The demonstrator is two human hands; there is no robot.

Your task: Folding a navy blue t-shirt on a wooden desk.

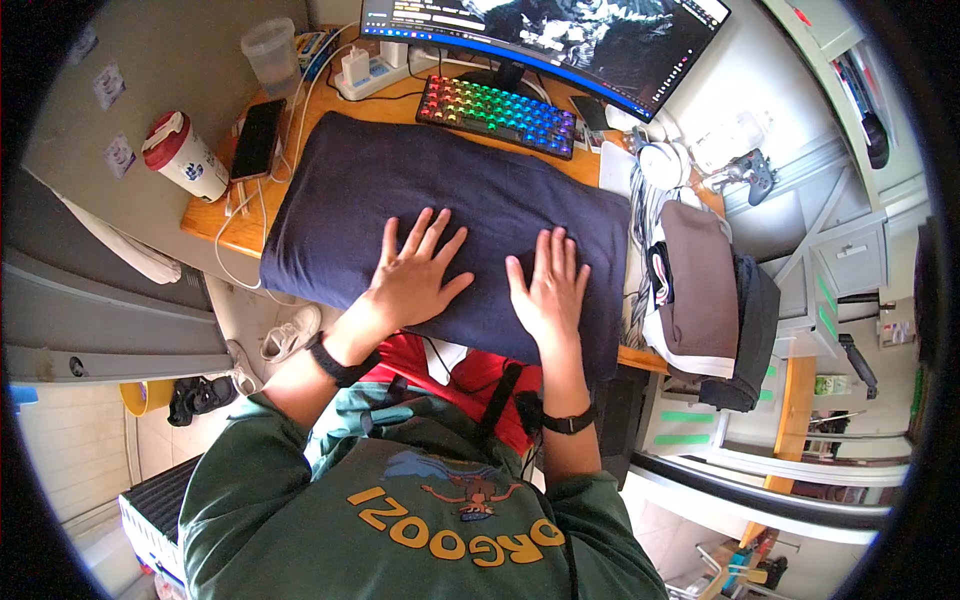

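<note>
A dark navy piece of cloth (375, 172), folded into a broad rectangle, lies across the front of the wooden desk (240, 217). Its near side reaches over the desk's front edge. My left hand (417, 274) rests palm down on the middle of the cloth, fingers spread. Further right, my right hand (551, 289) also lies flat on it, thumb apart from the fingers. Neither hand grips anything. What is under the cloth is hidden.
Behind the cloth stand a lit keyboard (496, 116) and a monitor (555, 45). To the left are a phone (259, 139), a cup with a red lid (184, 157) and a power strip (375, 77). Folded clothes (697, 277) are stacked at the right. A white cable hangs over the left edge.
</note>
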